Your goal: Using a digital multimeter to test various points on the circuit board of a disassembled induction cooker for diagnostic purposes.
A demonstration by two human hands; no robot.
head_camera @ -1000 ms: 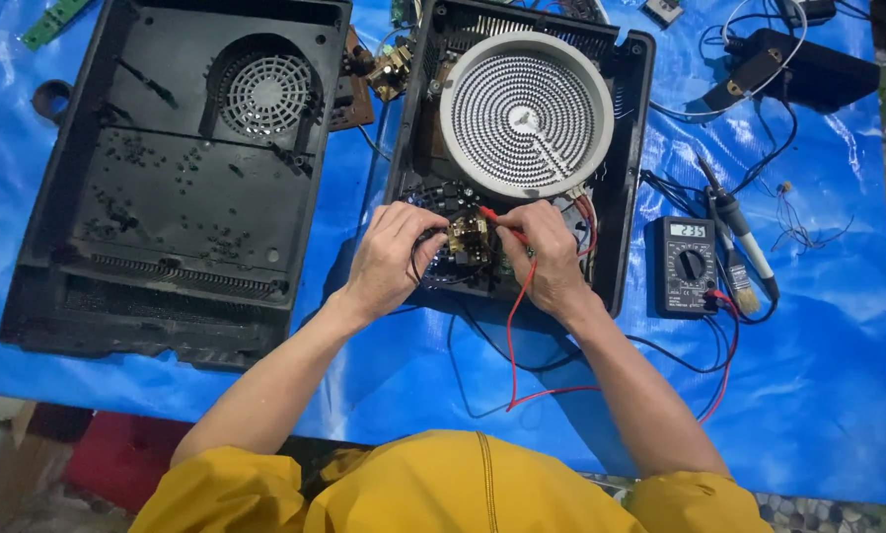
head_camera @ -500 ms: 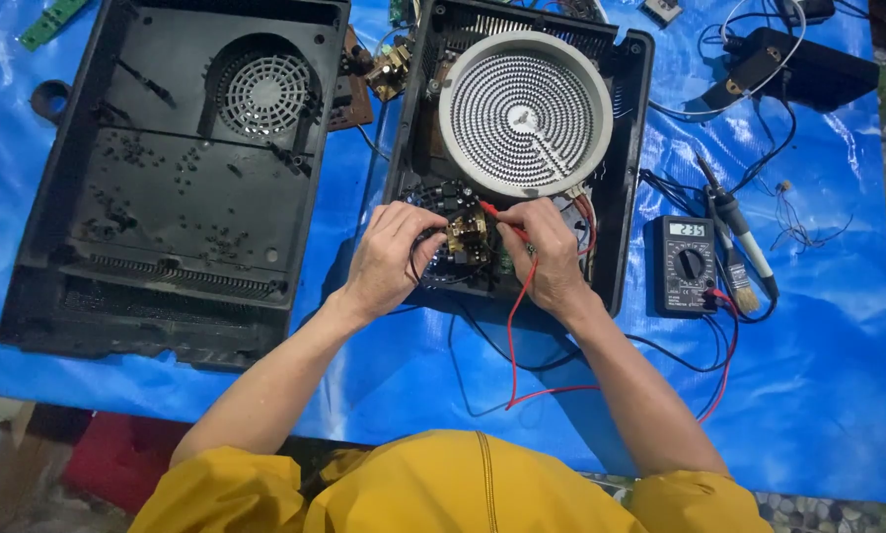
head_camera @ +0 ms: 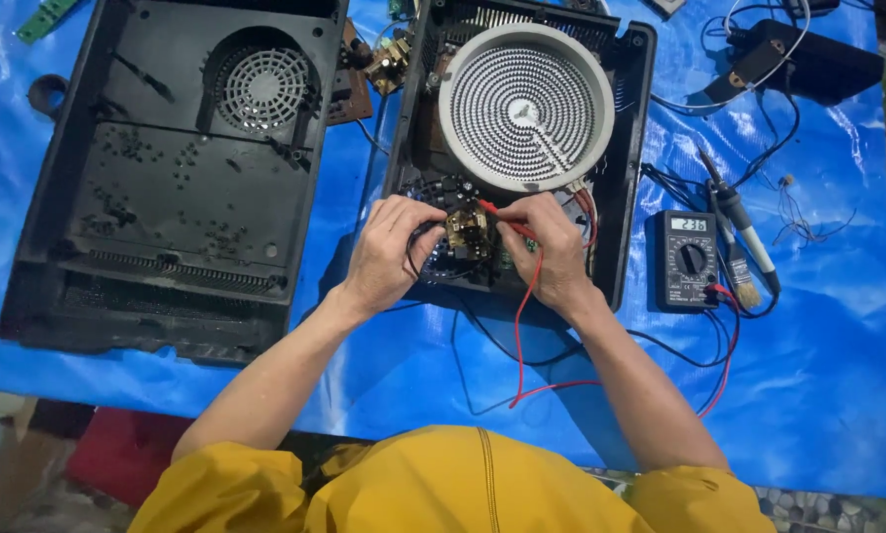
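An opened cooker base (head_camera: 632,148) lies on the blue sheet, with a round white coil heating element (head_camera: 525,106) in it. Below the coil sits a circuit board with a small brown component (head_camera: 468,235). My right hand (head_camera: 552,247) grips a red test probe (head_camera: 497,218), its tip touching the board near that component. My left hand (head_camera: 389,252) pinches a black test probe against the board's left side; the probe is mostly hidden by my fingers. A red lead (head_camera: 524,336) and a black lead run from the probes to a black digital multimeter (head_camera: 687,259) at the right.
A black cooker cover (head_camera: 177,178) with a round fan grille lies upside down on the left. A brush and a soldering iron (head_camera: 744,237) lie right of the meter. A black box with wires (head_camera: 798,54) sits top right. The blue plastic sheet (head_camera: 818,395) covers the floor.
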